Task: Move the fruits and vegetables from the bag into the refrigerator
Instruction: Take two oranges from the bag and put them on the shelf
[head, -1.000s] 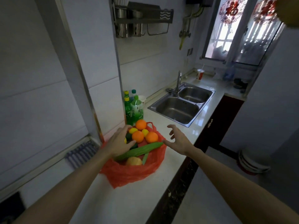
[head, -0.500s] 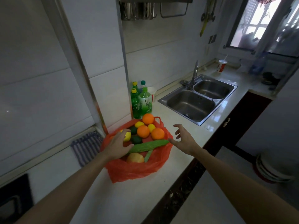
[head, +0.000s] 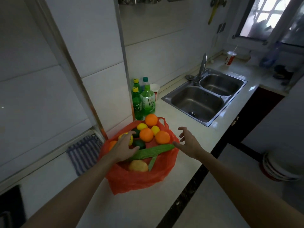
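Observation:
A red plastic bag point(head: 136, 180) lies open on the white counter. It holds several oranges point(head: 162, 137), yellow lemons point(head: 142, 126), dark green fruits point(head: 139, 143), a long green cucumber point(head: 153, 152) and a potato point(head: 138, 165). My left hand point(head: 122, 148) is inside the bag with its fingers spread over a lemon point(head: 131, 140) and the cucumber's left end; it grips nothing that I can see. My right hand point(head: 187, 143) hovers open at the bag's right rim, next to the cucumber's tip. No refrigerator is in view.
Green drink bottles point(head: 148, 100) and a white cup point(head: 155, 89) stand behind the bag against the tiled wall. A steel double sink point(head: 204, 97) with a tap is to the right. A striped cloth point(head: 83, 153) lies left of the bag. The counter's dark front edge point(head: 185, 193) runs diagonally.
The view has tipped down toward the bag. My left hand has slid further over the fruit, and my right hand has come closer to the bag's rim.

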{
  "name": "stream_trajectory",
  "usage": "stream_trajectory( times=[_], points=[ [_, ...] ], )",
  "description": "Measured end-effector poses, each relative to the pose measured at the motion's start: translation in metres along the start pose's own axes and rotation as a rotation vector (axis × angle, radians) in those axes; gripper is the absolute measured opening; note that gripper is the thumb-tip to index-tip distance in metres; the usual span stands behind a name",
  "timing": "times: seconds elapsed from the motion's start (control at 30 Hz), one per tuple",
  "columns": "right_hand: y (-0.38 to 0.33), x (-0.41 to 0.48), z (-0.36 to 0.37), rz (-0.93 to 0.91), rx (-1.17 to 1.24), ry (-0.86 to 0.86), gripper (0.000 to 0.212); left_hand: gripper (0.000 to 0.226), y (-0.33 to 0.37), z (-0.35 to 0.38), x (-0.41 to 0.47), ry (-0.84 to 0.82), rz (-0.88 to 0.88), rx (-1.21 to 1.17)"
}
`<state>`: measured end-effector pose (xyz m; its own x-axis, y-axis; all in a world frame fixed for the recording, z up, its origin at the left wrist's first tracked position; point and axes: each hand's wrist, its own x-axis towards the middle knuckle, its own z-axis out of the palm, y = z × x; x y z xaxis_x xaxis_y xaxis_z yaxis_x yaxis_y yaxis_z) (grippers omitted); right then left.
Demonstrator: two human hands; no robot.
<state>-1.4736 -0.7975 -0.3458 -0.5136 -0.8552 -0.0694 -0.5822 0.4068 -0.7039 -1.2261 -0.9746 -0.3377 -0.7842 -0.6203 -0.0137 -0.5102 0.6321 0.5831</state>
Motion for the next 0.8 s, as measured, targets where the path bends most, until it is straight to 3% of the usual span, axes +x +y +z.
stream_trajectory(
  times=[0.8],
  points=[
    [0.033, 0.097, 0.062, -0.047, -0.237, -0.181, 0.078, 0.074, -0.042, 0.06, 0.133, -0.196, -0.002, 0.015]
  ],
)
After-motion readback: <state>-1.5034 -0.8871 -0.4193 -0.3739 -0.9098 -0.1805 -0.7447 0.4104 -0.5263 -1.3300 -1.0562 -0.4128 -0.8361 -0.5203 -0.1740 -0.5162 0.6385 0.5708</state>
